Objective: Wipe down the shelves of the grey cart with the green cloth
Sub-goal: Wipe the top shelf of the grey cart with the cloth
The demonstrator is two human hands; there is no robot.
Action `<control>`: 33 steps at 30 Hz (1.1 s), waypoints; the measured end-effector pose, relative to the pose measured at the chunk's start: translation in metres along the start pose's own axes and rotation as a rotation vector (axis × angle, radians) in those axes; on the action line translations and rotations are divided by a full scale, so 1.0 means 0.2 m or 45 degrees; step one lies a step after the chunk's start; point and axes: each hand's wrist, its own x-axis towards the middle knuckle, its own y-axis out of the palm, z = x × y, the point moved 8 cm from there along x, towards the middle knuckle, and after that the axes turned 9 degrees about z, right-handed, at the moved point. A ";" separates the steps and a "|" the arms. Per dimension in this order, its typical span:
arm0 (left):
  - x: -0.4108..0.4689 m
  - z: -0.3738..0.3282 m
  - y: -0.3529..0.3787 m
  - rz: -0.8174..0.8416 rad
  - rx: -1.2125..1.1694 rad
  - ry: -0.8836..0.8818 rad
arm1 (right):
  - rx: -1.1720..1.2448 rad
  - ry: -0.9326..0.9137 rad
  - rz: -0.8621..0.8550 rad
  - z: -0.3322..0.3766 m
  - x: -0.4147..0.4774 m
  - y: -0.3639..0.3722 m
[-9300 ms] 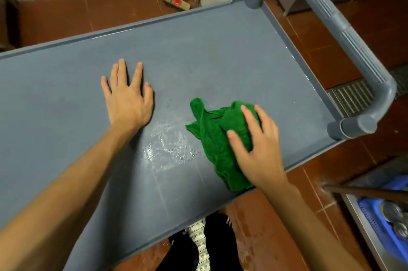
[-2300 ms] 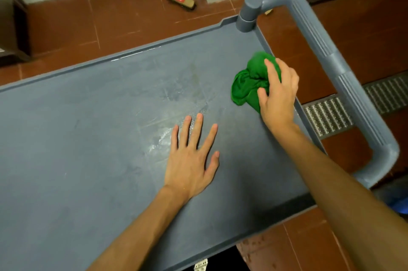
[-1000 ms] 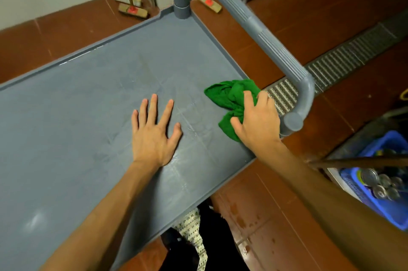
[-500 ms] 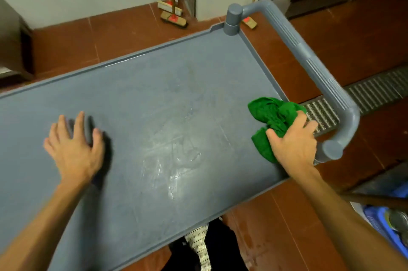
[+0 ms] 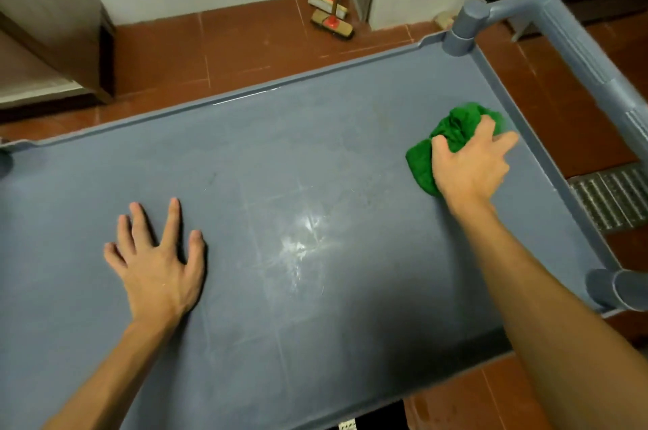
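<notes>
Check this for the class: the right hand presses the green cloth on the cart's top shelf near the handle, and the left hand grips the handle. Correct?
Not quite. In the head view the left hand lies flat, fingers spread, on the top shelf, far from the handle. The right hand does press the green cloth near the handle.

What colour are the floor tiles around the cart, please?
Reddish-brown floor tiles, shown in the head view.

Left hand [image 5: 157,264] flat, palm down, fingers spread, arm extended forward. Right hand [image 5: 468,163] reaches farther out, fingers curled in grip, slightly motion-blurred.
</notes>
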 end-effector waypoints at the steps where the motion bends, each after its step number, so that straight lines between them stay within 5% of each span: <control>1: 0.00 0.00 0.00 0.003 -0.002 -0.002 | -0.015 -0.059 0.016 0.09 0.00 0.04; 8: 0.00 -0.01 0.00 -0.004 0.005 -0.006 | -0.003 -0.492 0.244 0.60 -0.22 0.35; 17: 0.00 0.00 0.00 -0.015 0.023 0.009 | 0.125 -1.094 0.685 1.13 -1.19 0.71; 27: 0.01 0.06 -0.03 -0.063 -0.308 -0.029 | 0.179 -1.319 0.882 1.15 -1.28 0.73; 33: 0.00 0.09 -0.06 -0.096 -0.474 -0.002 | 0.195 -1.435 1.068 0.75 -1.47 0.54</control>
